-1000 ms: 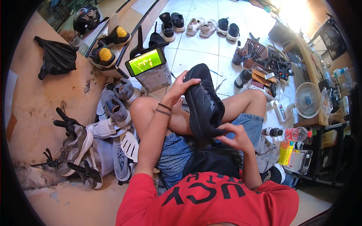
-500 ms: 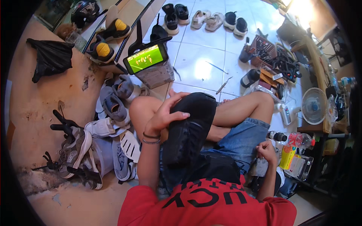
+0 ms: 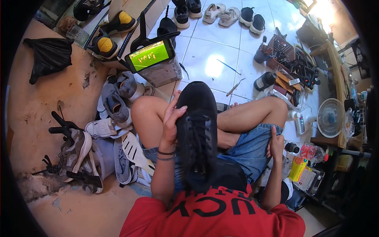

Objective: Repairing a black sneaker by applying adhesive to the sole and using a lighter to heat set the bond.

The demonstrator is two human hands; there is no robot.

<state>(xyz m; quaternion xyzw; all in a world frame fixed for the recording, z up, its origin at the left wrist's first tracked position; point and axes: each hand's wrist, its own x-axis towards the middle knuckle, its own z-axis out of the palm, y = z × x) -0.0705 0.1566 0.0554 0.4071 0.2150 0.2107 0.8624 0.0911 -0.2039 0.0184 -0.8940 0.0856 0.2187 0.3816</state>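
Note:
A black lace-up sneaker stands up before my chest, toe pointing away and laces facing me. Closed on its left side is my left hand, thumb over the upper and fingers behind it. My right hand rests by the hem of my denim shorts, thumb up and fingers curled in. Whether anything lies inside those fingers is hidden. On the floor tiles beyond my legs lie a slim pointed tool and a thin blue stick.
A phone showing a green field leans on a box. Several shoes pile up at left, and more pairs line the far floor. Right are a tool basket, black bottle, fan and plastic bottle.
The sneaker has turned from tilted, sole edge showing, to upright with its laces toward me. My right hand has moved forward to the shorts' hem, its thumb now raised.

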